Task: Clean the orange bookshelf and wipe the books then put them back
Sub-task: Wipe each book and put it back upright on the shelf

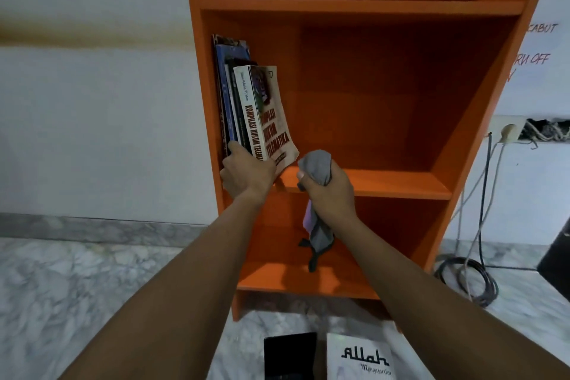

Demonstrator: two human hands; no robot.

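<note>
Left hand [246,171] curls round the foot of the row of books [229,95], thumb on the dark spines. The outermost, the Kompilasi Hukum Telematika book [265,114], stands near upright, top leaning right. Just right of that book's lower corner, right hand [330,191] is fisted on a bunched grey cloth [317,163]. Further right runs the orange bookshelf [385,183] board, nearer the cloth hand. Below that book, a white book [359,361] waits on the floor.
</note>
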